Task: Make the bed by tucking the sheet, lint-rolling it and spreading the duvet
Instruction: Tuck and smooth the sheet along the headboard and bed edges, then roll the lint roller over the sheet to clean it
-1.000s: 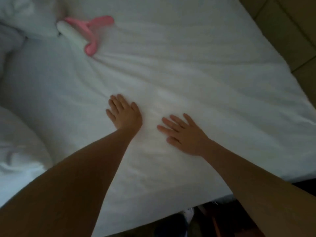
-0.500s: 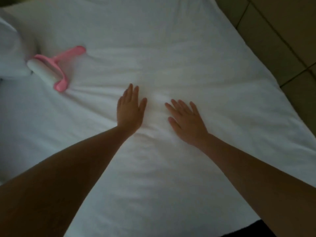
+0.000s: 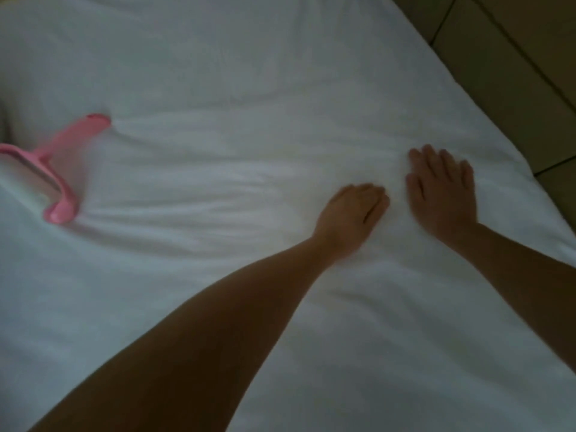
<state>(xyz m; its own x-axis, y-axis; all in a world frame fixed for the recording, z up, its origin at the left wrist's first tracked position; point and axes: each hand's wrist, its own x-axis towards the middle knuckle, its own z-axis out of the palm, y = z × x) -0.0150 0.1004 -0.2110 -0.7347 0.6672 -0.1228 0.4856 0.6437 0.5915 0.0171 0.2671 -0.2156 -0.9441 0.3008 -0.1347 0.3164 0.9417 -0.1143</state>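
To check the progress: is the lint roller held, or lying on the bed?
Lying. The lint roller rests on the sheet, apart from the left hand and right hand.

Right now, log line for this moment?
step: smoothing | left hand: pressing white sheet | right hand: flat on it | pink lint roller: unheld, left

White sheet (image 3: pixel 280 73) covers the mattress, mostly flat, with soft wrinkles running across its middle; its right edge follows the bed side. Pink lint roller (image 3: pixel 53 169) lies on the sheet at far left, handle pointing up and right, white roll partly cut off by the frame edge, slightly blurred.
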